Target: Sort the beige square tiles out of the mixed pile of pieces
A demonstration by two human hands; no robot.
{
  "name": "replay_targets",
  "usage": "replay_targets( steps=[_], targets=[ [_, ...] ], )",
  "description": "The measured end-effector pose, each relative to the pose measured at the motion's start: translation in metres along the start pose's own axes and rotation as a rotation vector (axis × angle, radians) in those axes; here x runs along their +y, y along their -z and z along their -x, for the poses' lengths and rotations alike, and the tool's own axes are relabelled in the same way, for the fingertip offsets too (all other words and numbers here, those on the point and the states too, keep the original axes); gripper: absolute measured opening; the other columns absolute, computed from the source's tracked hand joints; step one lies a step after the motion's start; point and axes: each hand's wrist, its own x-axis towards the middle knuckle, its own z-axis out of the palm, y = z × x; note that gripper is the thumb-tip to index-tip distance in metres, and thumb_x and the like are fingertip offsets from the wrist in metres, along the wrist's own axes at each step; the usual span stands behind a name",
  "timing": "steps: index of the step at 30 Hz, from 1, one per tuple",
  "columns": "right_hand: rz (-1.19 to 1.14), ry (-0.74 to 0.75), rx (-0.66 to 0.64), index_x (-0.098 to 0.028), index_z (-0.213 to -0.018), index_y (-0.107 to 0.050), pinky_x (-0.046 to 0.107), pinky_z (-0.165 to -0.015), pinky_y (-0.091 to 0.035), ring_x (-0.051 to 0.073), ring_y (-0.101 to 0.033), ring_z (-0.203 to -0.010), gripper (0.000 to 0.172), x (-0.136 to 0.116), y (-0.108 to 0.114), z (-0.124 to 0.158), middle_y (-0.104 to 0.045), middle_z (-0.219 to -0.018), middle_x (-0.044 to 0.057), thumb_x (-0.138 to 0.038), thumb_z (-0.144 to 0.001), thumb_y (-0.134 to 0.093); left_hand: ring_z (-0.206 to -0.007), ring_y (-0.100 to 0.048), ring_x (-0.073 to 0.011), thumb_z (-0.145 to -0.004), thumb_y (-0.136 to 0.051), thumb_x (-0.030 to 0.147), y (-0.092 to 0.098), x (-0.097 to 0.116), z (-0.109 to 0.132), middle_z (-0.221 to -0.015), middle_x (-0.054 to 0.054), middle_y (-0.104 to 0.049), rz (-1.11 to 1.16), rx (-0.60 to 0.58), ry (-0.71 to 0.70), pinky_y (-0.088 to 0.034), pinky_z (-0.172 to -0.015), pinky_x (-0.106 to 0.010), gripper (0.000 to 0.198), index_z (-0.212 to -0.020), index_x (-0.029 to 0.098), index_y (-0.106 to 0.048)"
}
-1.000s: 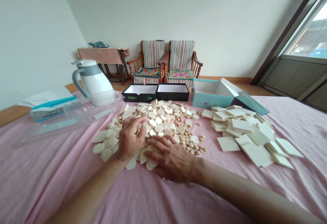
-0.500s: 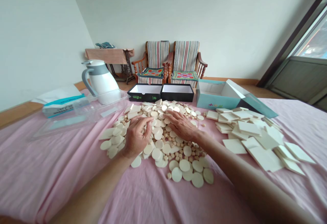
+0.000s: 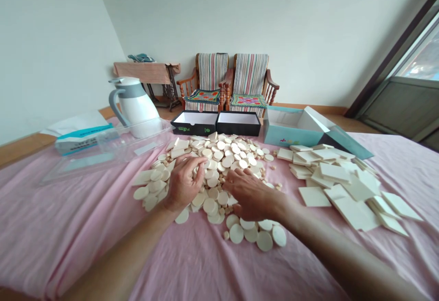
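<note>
Cream round discs [image 3: 219, 154] are lying heaped on pink cloth [image 3: 68, 228]. At the heap's near edge the right hand [image 3: 252, 196] is pressing flat, fingers spread, gripping nothing, as if corralling strays; the left hand [image 3: 183, 182], on the heap's left, is curling over discs, grip unreadable. Beyond the heap, black boxes [image 3: 192, 130] are standing open.

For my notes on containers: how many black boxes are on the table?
2. One black box stands behind the discs; the second box sits right beside it, left of the teal box. None seems hidden.
</note>
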Motion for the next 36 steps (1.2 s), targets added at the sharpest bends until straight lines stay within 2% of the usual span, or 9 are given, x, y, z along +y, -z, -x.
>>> replay_targets(
  steps=[7,11,14,18,24,27,30,33,36],
  targets=[
    [0.229,0.051,-0.007,-0.011,-0.088,-0.066,0.042,-0.082,-0.041,0.028,-0.050,-0.093,0.028,-0.009,-0.007,-0.018,-0.058,-0.098,0.016,-0.027,-0.065,-0.066,-0.094,-0.060,-0.0209,-0.086,-0.052,0.016,0.001,0.000,-0.001,-0.089,-0.004,-0.071,-0.017,0.001,-0.012,-0.048,-0.089,-0.036,0.017,-0.096,0.019,-0.065],
    [0.182,0.056,0.041,-0.011,-0.091,-0.064,0.043,-0.082,-0.042,0.029,-0.049,-0.095,0.028,-0.006,-0.010,-0.013,-0.058,-0.098,0.016,-0.026,-0.067,-0.066,-0.093,-0.060,-0.0205,-0.086,-0.051,0.015,0.002,0.000,-0.001,-0.087,-0.004,-0.070,-0.012,0.002,-0.021,-0.048,-0.089,-0.036,0.017,-0.096,0.018,-0.065],
    [0.000,0.049,0.081,-0.013,-0.094,-0.062,0.043,-0.085,-0.042,0.027,-0.050,-0.096,0.033,0.007,-0.006,-0.010,-0.058,-0.101,0.013,-0.025,-0.065,-0.069,-0.094,-0.060,-0.0207,-0.085,-0.051,0.015,0.002,0.000,-0.001,-0.088,-0.004,-0.070,-0.007,-0.003,-0.028,-0.048,-0.088,-0.035,0.017,-0.096,0.018,-0.065],
    [-0.429,0.039,0.246,-0.017,-0.108,-0.058,0.039,-0.091,-0.043,0.021,-0.052,-0.103,0.040,0.031,0.001,-0.006,-0.057,-0.113,0.009,-0.021,-0.069,-0.067,-0.095,-0.061,-0.0205,-0.086,-0.051,0.016,0.002,0.001,-0.001,-0.088,-0.004,-0.071,0.003,-0.002,-0.034,-0.048,-0.089,-0.035,0.017,-0.095,0.019,-0.065],
    [-0.903,-0.079,0.402,-0.017,-0.110,-0.054,0.035,-0.089,-0.048,0.018,-0.060,-0.099,0.033,0.060,0.004,0.014,-0.063,-0.107,0.008,-0.026,-0.079,-0.060,-0.093,-0.061,-0.0203,-0.086,-0.050,0.016,0.004,0.002,-0.003,-0.087,-0.003,-0.071,-0.002,-0.013,-0.016,-0.049,-0.088,-0.035,0.017,-0.095,0.019,-0.065],
    [-0.740,-0.249,0.508,-0.018,-0.111,-0.056,0.035,-0.085,-0.049,0.019,-0.061,-0.094,0.033,0.082,0.005,0.039,-0.064,-0.103,0.008,-0.032,-0.080,-0.057,-0.094,-0.061,-0.0212,-0.086,-0.051,0.017,0.003,0.002,-0.002,-0.086,-0.004,-0.071,-0.004,-0.017,-0.010,-0.049,-0.088,-0.036,0.017,-0.095,0.019,-0.065],
    [-0.286,-0.558,0.611,-0.020,-0.112,-0.061,0.041,-0.083,-0.046,0.025,-0.059,-0.092,0.039,0.113,0.004,0.070,-0.064,-0.100,0.010,-0.035,-0.076,-0.058,-0.094,-0.061,-0.0212,-0.086,-0.051,0.017,0.001,0.001,-0.001,-0.087,-0.004,-0.071,0.001,-0.023,-0.006,-0.049,-0.088,-0.036,0.018,-0.095,0.019,-0.066],
    [0.146,-0.828,0.586,-0.018,-0.114,-0.062,0.050,-0.084,-0.041,0.033,-0.055,-0.096,0.044,0.142,-0.002,0.097,-0.061,-0.102,0.015,-0.036,-0.074,-0.056,-0.093,-0.061,-0.0210,-0.086,-0.051,0.018,-0.001,0.000,0.000,-0.087,-0.004,-0.070,0.007,-0.029,0.002,-0.049,-0.088,-0.036,0.018,-0.094,0.020,-0.066],
    [0.286,-0.918,0.575,-0.015,-0.121,-0.058,0.054,-0.083,-0.039,0.038,-0.050,-0.105,0.049,0.153,-0.006,0.106,-0.057,-0.114,0.019,-0.035,-0.077,-0.051,-0.092,-0.061,-0.0208,-0.086,-0.051,0.018,-0.002,0.000,0.000,-0.087,-0.004,-0.070,0.005,-0.025,0.006,-0.050,-0.087,-0.036,0.017,-0.095,0.019,-0.066]
  ],
)
